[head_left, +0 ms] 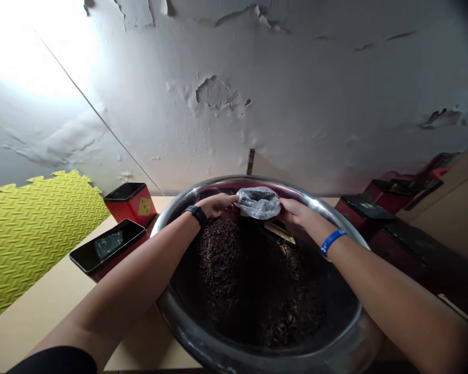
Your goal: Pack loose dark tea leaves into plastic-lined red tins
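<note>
My left hand, with a dark watch on its wrist, pinches the left edge of a clear plastic bag. On the opposite edge, my right hand grips the same bag; a blue wristband is on that arm. The bag's mouth is spread open and dark inside. Beneath it, a red box with a gold label shows in part, mostly hidden by shadow and hands. Both hands are over a large metal basin holding dark, twisted dried leaves that look like tea.
On the left of the table stand a red tin and a phone resting on another red box. More dark red boxes are at the right. A yellow foam mat leans at far left; a peeling wall rises behind.
</note>
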### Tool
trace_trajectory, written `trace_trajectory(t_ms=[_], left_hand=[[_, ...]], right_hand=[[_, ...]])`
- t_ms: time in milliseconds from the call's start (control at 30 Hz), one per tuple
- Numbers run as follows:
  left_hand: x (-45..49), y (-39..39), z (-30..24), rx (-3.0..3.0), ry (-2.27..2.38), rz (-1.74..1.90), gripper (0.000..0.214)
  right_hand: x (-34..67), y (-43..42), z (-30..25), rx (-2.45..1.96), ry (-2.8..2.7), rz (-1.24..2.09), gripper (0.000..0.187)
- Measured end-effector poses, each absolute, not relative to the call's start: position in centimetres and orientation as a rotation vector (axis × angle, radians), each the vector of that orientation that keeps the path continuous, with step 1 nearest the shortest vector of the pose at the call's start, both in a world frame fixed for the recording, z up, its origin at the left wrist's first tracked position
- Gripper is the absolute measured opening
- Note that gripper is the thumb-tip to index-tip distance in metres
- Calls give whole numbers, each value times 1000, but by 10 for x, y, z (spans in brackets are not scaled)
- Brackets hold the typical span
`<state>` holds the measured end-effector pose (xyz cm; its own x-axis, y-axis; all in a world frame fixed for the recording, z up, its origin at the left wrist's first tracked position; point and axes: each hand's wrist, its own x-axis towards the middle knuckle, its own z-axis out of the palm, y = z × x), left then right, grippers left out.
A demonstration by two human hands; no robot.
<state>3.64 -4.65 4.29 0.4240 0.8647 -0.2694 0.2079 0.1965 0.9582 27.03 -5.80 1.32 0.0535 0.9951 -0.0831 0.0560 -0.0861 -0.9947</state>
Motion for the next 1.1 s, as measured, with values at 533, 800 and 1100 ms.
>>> trace_trajectory(t_ms=[533, 800, 1100], left_hand=[[32, -32, 36, 1354, 926, 735, 10], [38, -18, 6, 1473, 1093, 809, 13], [39, -5, 6, 1828, 1218, 1050, 28]], right_hand=[[296, -66, 23, -1142, -1347, 1555, 25], [280, -54, -10, -1360, -1218, 1340, 19], [283, -49, 20, -1331, -1137, 1106, 25]])
